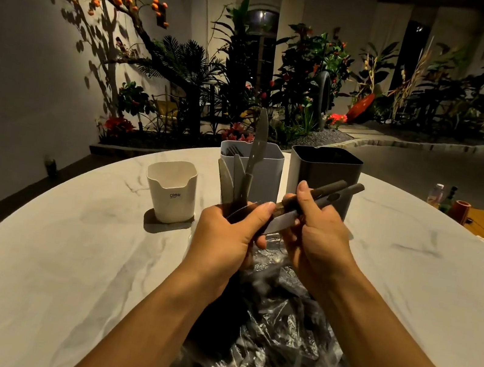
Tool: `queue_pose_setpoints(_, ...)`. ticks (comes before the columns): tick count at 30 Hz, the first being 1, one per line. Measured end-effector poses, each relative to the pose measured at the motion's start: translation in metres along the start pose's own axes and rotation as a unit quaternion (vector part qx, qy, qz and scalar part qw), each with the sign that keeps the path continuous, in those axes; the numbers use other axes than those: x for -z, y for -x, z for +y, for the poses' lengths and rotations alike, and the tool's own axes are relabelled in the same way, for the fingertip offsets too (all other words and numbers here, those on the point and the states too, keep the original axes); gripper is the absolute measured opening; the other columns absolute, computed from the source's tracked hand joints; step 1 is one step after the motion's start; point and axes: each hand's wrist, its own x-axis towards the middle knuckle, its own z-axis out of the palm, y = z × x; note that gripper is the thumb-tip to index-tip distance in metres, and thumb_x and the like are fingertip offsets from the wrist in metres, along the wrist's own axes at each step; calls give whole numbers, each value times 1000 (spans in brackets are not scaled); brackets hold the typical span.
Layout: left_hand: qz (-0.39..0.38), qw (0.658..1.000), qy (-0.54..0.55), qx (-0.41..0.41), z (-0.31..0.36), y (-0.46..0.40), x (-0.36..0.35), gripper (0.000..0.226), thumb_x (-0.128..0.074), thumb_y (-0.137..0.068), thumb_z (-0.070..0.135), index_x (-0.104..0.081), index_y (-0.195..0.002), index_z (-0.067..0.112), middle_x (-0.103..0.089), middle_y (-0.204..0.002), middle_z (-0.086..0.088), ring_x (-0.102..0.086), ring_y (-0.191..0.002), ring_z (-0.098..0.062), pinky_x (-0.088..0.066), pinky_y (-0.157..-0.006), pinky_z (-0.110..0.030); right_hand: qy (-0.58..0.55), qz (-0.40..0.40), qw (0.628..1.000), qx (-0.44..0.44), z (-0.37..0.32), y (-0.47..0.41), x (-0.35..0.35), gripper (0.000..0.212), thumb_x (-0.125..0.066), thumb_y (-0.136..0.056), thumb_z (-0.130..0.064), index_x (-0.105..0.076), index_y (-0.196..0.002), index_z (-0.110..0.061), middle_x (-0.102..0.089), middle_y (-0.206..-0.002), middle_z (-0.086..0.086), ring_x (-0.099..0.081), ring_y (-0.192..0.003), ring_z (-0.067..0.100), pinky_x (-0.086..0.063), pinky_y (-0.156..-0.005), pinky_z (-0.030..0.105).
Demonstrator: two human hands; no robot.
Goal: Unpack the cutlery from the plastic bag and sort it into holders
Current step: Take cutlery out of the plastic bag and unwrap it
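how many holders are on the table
3: a white holder on the left, a light grey holder in the middle behind the hands, a dark grey holder on the right.

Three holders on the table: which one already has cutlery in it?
The middle one, the light grey holder: fork tines show inside its rim. The short white holder on the left shows nothing inside; the dark grey holder on the right looks empty at its opening.

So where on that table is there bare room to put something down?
Bare marble table lies left of the clear plastic bag and below the small white holder; another patch is right of the dark grey holder. It is crowded around the bag and holders.
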Motion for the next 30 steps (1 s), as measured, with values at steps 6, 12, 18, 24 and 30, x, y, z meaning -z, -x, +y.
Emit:
queue_pose_setpoints(6, -51, 999, 12, 12, 16, -9, 29, 25, -76, -82, 26, -64, -90, 6, -51, -57, 0, -47, -46, -9, -35, -39, -19, -16, -1, 1000, 25, -29, -7, 30, 42, -49, -94, -55, -63, -83, -16, -51, -76, 1, -39, -55, 6, -31, -41, 14)
queue_pose_setpoints(12, -42, 999, 24, 6, 22, -13, 42, 21, -73, -83, 25, -71, -84, 4, -53, -59, 0, -44, -44, -6, -32, -38, -16, 169, -116, 979, 24, -36, -8, 45, 26, -61, -84, -31, -72, -85, -8, -50, -70, 9, -39, -50, 9, -32, -43, 17)
queue_pose_setpoints(18, 110, 987, 119, -1, 19, -23, 38, 27, -69, -93, 24, -68, -70, 9, -52, -68, -7, -35, -34, -6, -30, -35, -17, 330, -247, 910, -31, -34, -7, 49, 33, -58, -84, -35, -77, -92, -9, -49, -64, 6, -37, -53, 14, -30, -47, 21)
queue_pose_setpoints(24, 30, 985, 167, -24, 16, -19, 31, 24, -77, -76, 32, -62, -79, 13, -42, -52, 8, -30, -38, -4, -29, -36, -16, 317, -304, 895, -71, -30, -5, 39, 36, -47, -91, -36, -63, -88, -3, -38, -61, 4, -29, -51, 12, -27, -46, 20)
queue_pose_setpoints(30, -78, 988, 126, -43, 9, -13, 14, 35, -79, -71, 24, -63, -98, 8, -45, -59, 5, -37, -42, -4, -32, -40, -16, 269, -207, 940, 23, -6, 4, 13, 35, -46, -88, -41, -59, -87, -9, -43, -55, -2, -34, -47, 9, -26, -45, 20)
